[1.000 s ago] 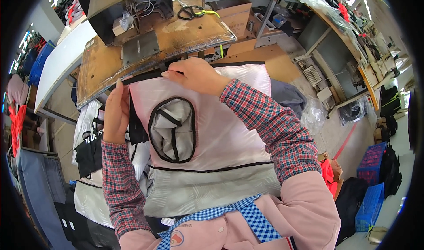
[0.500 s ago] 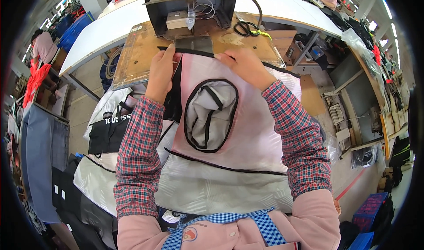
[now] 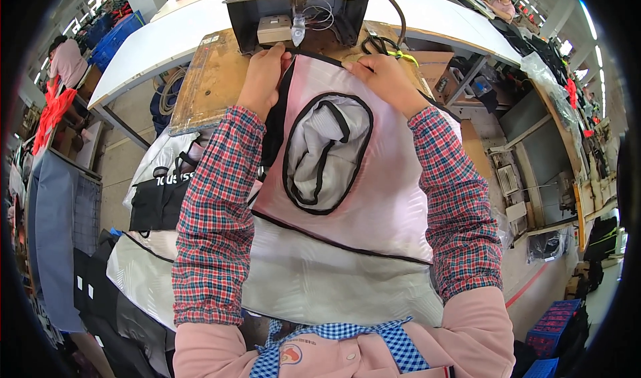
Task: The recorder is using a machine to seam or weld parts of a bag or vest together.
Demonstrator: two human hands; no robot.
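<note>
**Garment at sewing machine**

Blue crates [image 3: 110,34] far left. Left hand [image 3: 264,78] pinches pink garment [image 3: 374,198] by its black-trimmed top edge; right hand [image 3: 387,78] grips same edge, beneath the sewing machine [image 3: 294,8] on the wooden table [image 3: 214,78]

The garment panel [image 3: 374,198] is pale pink near the far edge and white nearer the person, edged in black piping, with a black-bound oval opening [image 3: 326,152] showing white lining; both sleeves [image 3: 214,218] are plaid in red, dark blue and white; the apron bib [image 3: 347,341] is blue-and-white check over plain pink; the wooden table top [image 3: 214,78] is worn yellow-brown; the sewing machine [image 3: 294,4] at the far side is black with a grey-beige head; the scissors [image 3: 380,44] are black with a yellow-green tie; the bags [image 3: 160,191] at left are black and white; crates [image 3: 113,34] far left are blue.
</note>
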